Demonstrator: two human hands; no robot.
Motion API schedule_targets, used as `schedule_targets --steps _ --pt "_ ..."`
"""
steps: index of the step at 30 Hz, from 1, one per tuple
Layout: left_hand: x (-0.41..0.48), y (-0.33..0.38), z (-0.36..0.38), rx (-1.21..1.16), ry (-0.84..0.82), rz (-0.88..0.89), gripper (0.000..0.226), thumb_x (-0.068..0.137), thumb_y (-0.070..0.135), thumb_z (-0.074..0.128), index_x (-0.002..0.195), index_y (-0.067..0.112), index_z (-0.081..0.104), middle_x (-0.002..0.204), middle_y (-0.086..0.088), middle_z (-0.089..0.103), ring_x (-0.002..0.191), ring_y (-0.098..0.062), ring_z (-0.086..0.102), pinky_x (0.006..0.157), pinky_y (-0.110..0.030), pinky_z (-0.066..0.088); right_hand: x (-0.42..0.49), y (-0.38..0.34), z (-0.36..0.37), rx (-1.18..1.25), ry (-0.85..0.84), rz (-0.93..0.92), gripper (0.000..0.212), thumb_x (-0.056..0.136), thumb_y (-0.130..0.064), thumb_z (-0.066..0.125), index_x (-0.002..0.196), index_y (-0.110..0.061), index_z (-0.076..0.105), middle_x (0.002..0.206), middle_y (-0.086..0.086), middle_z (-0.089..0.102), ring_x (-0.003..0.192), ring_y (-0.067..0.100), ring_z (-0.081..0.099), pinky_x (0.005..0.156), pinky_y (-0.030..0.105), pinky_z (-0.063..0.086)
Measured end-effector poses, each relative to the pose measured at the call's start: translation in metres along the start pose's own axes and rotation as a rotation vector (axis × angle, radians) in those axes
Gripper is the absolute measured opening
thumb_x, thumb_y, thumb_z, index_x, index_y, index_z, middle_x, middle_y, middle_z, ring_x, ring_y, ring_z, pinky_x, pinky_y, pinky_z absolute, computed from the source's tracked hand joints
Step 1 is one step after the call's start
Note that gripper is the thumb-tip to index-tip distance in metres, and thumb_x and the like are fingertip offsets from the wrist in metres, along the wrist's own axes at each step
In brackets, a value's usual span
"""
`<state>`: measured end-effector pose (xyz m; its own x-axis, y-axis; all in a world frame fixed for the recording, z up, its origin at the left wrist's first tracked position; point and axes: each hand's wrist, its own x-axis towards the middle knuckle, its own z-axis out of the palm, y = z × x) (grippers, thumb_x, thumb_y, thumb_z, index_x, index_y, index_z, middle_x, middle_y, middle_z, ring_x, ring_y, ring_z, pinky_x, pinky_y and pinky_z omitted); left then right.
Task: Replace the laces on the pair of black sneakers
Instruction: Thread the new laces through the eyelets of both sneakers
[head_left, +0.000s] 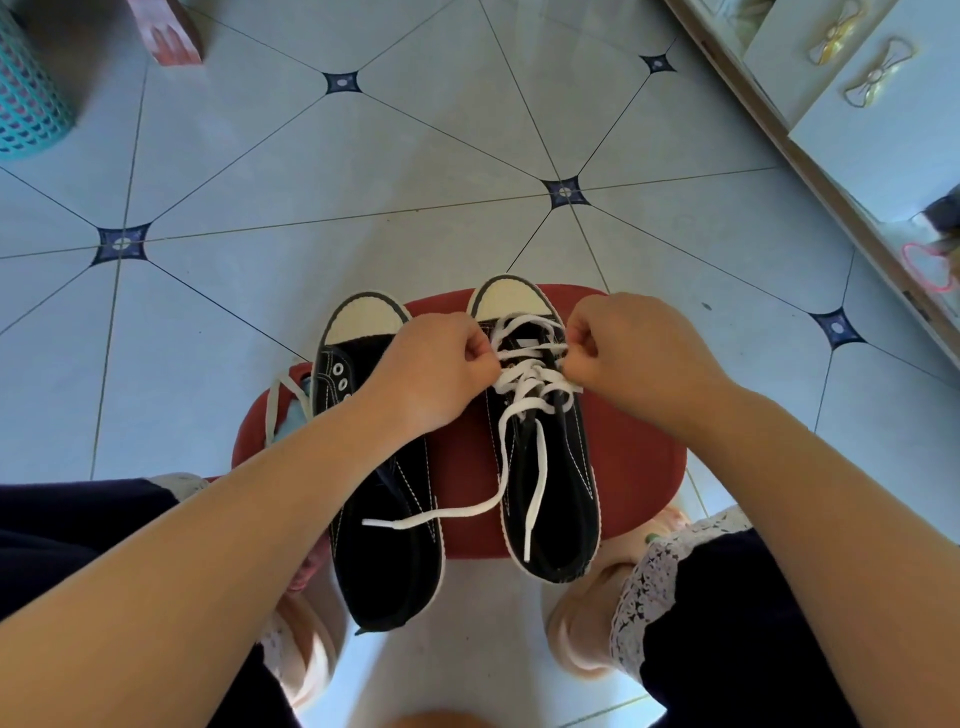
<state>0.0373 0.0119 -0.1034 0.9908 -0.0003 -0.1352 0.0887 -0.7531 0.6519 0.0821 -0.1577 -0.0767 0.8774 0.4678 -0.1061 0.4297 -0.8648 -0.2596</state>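
Two black sneakers with cream toe caps stand side by side on a red stool (639, 467). The right sneaker (550, 483) carries a white lace (530, 384) crossed through its eyelets, with two loose ends trailing toward me. My left hand (436, 369) pinches that lace on its left side, and my right hand (639, 348) pinches it on its right side. The left sneaker (384, 530) shows bare eyelets and is partly hidden under my left forearm. Another white lace (283, 395) lies at the stool's left edge.
The stool sits on a pale tiled floor (363, 171) between my knees and feet. A teal mesh basket (26, 88) stands at the far left, a pink block (166, 31) beside it. A white cabinet (857, 119) with bow handles runs along the right.
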Motion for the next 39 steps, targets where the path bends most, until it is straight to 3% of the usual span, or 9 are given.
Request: schedule_targets --steps 6,10,15,18,22,25,30,34,39 --pt "-0.004 0.003 0.003 -0.316 0.063 -0.061 0.014 0.085 0.02 0.062 0.073 0.024 0.059 0.053 0.015 0.05 0.05 0.002 0.045 0.057 -0.009 0.037 -0.004 0.005 0.005 0.598 0.005 0.177 0.006 0.078 -0.015 0.061 0.076 -0.019 0.064 0.065 -0.011 0.06 0.053 -0.007 0.049 0.051 0.005 0.037" --pt "-0.002 0.003 0.004 -0.538 0.005 -0.173 0.017 0.086 0.011 0.058 0.071 0.019 0.054 0.053 0.01 0.051 0.041 0.0 0.041 0.047 -0.016 0.035 -0.002 0.002 0.011 0.759 -0.034 0.243 0.009 0.082 -0.012 0.057 0.078 -0.02 0.059 0.071 -0.008 0.062 0.061 0.002 0.051 0.059 0.017 0.039" --pt "-0.006 0.002 0.004 -0.096 -0.044 0.028 0.006 0.091 0.016 0.047 0.088 0.011 0.044 0.066 0.004 0.044 0.057 -0.008 0.036 0.052 -0.014 0.033 -0.002 0.008 0.0 0.317 -0.126 0.06 0.014 0.091 -0.011 0.041 0.091 -0.02 0.052 0.071 -0.012 0.049 0.061 0.003 0.042 0.056 0.019 0.032" --pt "-0.005 0.002 0.004 -0.083 0.011 0.034 0.005 0.092 0.017 0.048 0.088 0.014 0.046 0.068 0.005 0.046 0.058 -0.007 0.039 0.055 -0.012 0.034 -0.002 0.008 -0.002 0.102 -0.096 -0.04 0.016 0.094 -0.013 0.039 0.097 -0.017 0.055 0.079 -0.008 0.052 0.07 0.008 0.046 0.06 0.02 0.034" --pt "-0.003 0.004 -0.004 -0.664 0.051 -0.211 0.012 0.088 0.012 0.058 0.081 0.021 0.055 0.076 0.002 0.058 0.078 -0.014 0.057 0.079 -0.026 0.049 -0.003 0.005 0.002 0.89 -0.038 0.217 0.015 0.091 -0.006 0.05 0.086 -0.016 0.059 0.079 0.0 0.06 0.073 0.009 0.055 0.073 0.021 0.045" --pt "-0.006 0.006 -0.004 -0.87 -0.052 -0.239 0.016 0.088 0.002 0.055 0.081 0.016 0.056 0.063 0.001 0.06 0.07 -0.013 0.059 0.082 -0.032 0.049 -0.005 0.002 0.007 1.403 -0.079 0.301 0.02 0.09 0.004 0.045 0.083 -0.011 0.056 0.061 0.002 0.051 0.056 0.009 0.049 0.064 0.02 0.049" --pt "-0.003 0.004 -0.006 -0.687 -0.003 -0.26 0.025 0.078 -0.007 0.044 0.072 0.015 0.054 0.053 -0.001 0.049 0.054 -0.013 0.044 0.059 -0.026 0.037 -0.002 0.002 0.008 0.96 -0.042 0.312 0.023 0.081 0.002 0.046 0.075 -0.018 0.057 0.049 -0.012 0.048 0.046 0.002 0.041 0.047 0.009 0.037" --pt "-0.004 0.006 -0.004 -0.467 0.009 -0.23 0.019 0.08 0.004 0.048 0.072 0.019 0.057 0.059 0.002 0.057 0.058 -0.009 0.054 0.072 -0.03 0.046 -0.004 0.005 0.004 0.628 -0.02 0.19 0.02 0.082 -0.01 0.051 0.075 -0.026 0.06 0.064 -0.012 0.056 0.06 0.004 0.048 0.058 0.018 0.038" --pt "-0.004 0.007 -0.001 -0.134 -0.01 -0.054 0.018 0.087 0.029 0.06 0.077 0.015 0.063 0.064 0.004 0.058 0.06 -0.007 0.05 0.06 -0.018 0.039 -0.002 0.005 0.006 0.336 -0.025 0.005 0.009 0.086 -0.025 0.059 0.078 -0.024 0.063 0.081 -0.014 0.06 0.076 0.001 0.052 0.067 0.011 0.037"
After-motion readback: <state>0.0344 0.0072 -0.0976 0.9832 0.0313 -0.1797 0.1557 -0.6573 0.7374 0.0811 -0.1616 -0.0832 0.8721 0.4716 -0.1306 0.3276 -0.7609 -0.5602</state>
